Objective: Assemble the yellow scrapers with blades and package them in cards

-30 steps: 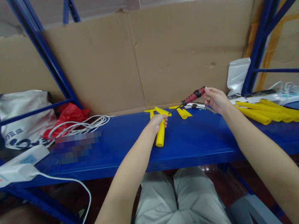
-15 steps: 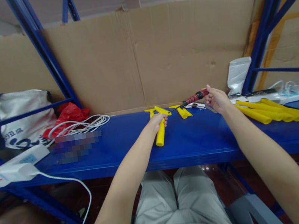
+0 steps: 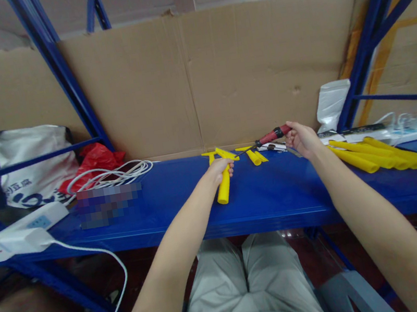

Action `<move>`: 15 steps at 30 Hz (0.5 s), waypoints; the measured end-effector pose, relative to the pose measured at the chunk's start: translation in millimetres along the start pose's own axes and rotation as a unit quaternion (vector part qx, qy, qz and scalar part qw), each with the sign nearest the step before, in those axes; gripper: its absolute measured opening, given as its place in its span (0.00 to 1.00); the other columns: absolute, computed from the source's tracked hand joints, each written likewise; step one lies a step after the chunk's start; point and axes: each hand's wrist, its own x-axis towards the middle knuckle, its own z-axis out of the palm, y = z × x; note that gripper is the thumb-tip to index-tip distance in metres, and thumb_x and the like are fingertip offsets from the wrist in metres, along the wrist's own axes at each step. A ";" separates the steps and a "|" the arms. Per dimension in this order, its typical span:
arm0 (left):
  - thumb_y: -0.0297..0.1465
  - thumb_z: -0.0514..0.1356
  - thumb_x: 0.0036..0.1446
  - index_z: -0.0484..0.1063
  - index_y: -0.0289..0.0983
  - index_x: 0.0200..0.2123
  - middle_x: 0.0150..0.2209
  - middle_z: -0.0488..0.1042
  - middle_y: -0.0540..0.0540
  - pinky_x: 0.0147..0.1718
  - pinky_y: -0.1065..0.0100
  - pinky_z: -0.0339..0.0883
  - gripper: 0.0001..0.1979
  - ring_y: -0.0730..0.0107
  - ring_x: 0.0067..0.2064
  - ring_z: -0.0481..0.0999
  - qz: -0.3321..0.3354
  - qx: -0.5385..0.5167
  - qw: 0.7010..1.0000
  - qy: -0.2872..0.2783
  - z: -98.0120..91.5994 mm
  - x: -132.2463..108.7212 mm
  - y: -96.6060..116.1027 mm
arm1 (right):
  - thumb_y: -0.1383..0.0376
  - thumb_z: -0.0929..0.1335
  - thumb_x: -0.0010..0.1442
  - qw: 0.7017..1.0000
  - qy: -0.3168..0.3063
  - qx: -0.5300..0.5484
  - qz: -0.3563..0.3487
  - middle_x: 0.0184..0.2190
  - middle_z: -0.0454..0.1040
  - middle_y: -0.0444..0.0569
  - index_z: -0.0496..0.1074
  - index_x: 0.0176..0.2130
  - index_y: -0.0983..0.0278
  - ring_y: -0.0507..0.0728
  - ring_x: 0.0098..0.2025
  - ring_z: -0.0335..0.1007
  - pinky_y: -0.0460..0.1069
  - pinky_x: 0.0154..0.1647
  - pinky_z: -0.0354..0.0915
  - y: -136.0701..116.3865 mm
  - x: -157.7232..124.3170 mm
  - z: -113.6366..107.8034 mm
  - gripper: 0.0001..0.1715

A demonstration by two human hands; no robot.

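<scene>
My left hand [image 3: 220, 170] is closed around a yellow T-shaped piece with a tubular handle [image 3: 224, 193], held over the blue bench. A red-and-black screwdriver [image 3: 271, 136] is in my right hand [image 3: 302, 139], whose fingers pinch the end of its handle. The thin shaft slants down to the left, and its tip meets the head of the yellow piece; what it touches there is too small to make out. Just behind lie more yellow T-shaped pieces [image 3: 253, 156], partly hidden by the screwdriver and my left hand.
Several yellow tubes [image 3: 367, 156] lie on the right of the blue bench [image 3: 176, 203]. At left are a white power strip [image 3: 26, 232], coiled white cable [image 3: 124, 173], a red plastic bag [image 3: 100, 160] and a cloth bag [image 3: 31, 163]. Cardboard [image 3: 135, 93] stands along the back.
The red screwdriver handle shows a different side, as if turned about its axis. Both hands and the yellow piece stay in nearly the same place.
</scene>
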 end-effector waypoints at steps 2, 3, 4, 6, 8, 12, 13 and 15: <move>0.26 0.58 0.57 0.65 0.35 0.33 0.15 0.59 0.53 0.24 0.70 0.60 0.03 0.76 0.22 0.62 0.006 -0.001 1.000 -0.001 -0.2 -0.1 0.1 | 0.62 0.68 0.55 1.000 0.009 -0.005 -0.003 0.10 0.56 0.37 0.59 0.22 0.62 0.46 0.11 0.50 0.41 0.10 0.50 -0.4 -1.1 0.7 0.16; 0.26 0.59 0.57 0.65 0.35 0.33 0.15 0.59 0.53 0.24 0.70 0.60 0.03 0.76 0.22 0.62 0.008 -0.002 1.000 -0.002 -0.3 -0.2 0.1 | 0.62 0.68 0.56 1.000 0.009 -0.007 -0.003 0.09 0.55 0.36 0.60 0.23 0.62 0.46 0.11 0.49 0.41 0.10 0.49 -0.7 -1.8 1.1 0.15; 0.27 0.59 0.56 0.65 0.36 0.32 0.16 0.60 0.53 0.24 0.70 0.60 0.04 0.76 0.22 0.62 0.011 -0.002 1.000 -0.002 -0.4 -0.2 0.1 | 0.61 0.68 0.56 1.000 0.004 -0.008 -0.001 0.09 0.54 0.36 0.62 0.24 0.63 0.46 0.11 0.49 0.41 0.09 0.48 -1.0 -2.4 1.3 0.14; 0.27 0.60 0.56 0.65 0.36 0.32 0.16 0.60 0.52 0.23 0.70 0.59 0.04 0.76 0.22 0.62 0.015 -0.003 1.000 -0.002 -0.5 -0.2 0.0 | 0.59 0.67 0.57 1.000 -0.009 -0.004 0.010 0.09 0.54 0.36 0.65 0.26 0.64 0.46 0.11 0.49 0.40 0.10 0.48 -2.2 -3.6 1.6 0.13; 0.28 0.60 0.56 0.65 0.36 0.32 0.16 0.60 0.52 0.23 0.70 0.59 0.04 0.76 0.22 0.62 0.017 -0.003 1.000 -0.001 -0.6 0.0 -0.1 | 0.58 0.66 0.59 1.000 -0.019 0.008 0.019 0.10 0.56 0.37 0.66 0.27 0.64 0.45 0.11 0.51 0.40 0.11 0.51 -3.8 -4.5 1.8 0.13; 0.28 0.59 0.57 0.65 0.35 0.33 0.16 0.61 0.52 0.23 0.70 0.59 0.04 0.76 0.22 0.63 0.014 -0.002 1.000 0.003 -0.8 0.7 -0.2 | 0.60 0.67 0.59 0.999 -0.031 0.022 0.007 0.17 0.67 0.41 0.65 0.27 0.64 0.46 0.17 0.63 0.40 0.19 0.63 -5.5 -5.1 2.2 0.13; 0.28 0.59 0.57 0.66 0.35 0.33 0.16 0.61 0.51 0.22 0.70 0.59 0.04 0.76 0.22 0.63 0.012 -0.001 1.000 0.004 -0.8 0.9 -0.2 | 0.60 0.67 0.58 0.999 -0.032 0.021 0.004 0.18 0.69 0.42 0.65 0.27 0.64 0.46 0.19 0.65 0.40 0.21 0.64 -5.4 -5.1 2.3 0.13; 0.28 0.58 0.57 0.65 0.35 0.33 0.16 0.61 0.51 0.23 0.70 0.60 0.03 0.76 0.21 0.63 0.007 -0.001 1.000 0.005 -0.9 1.2 -0.3 | 0.60 0.68 0.58 0.999 -0.035 0.017 -0.005 0.18 0.68 0.41 0.64 0.26 0.64 0.45 0.18 0.64 0.39 0.20 0.63 -4.5 -4.7 2.2 0.13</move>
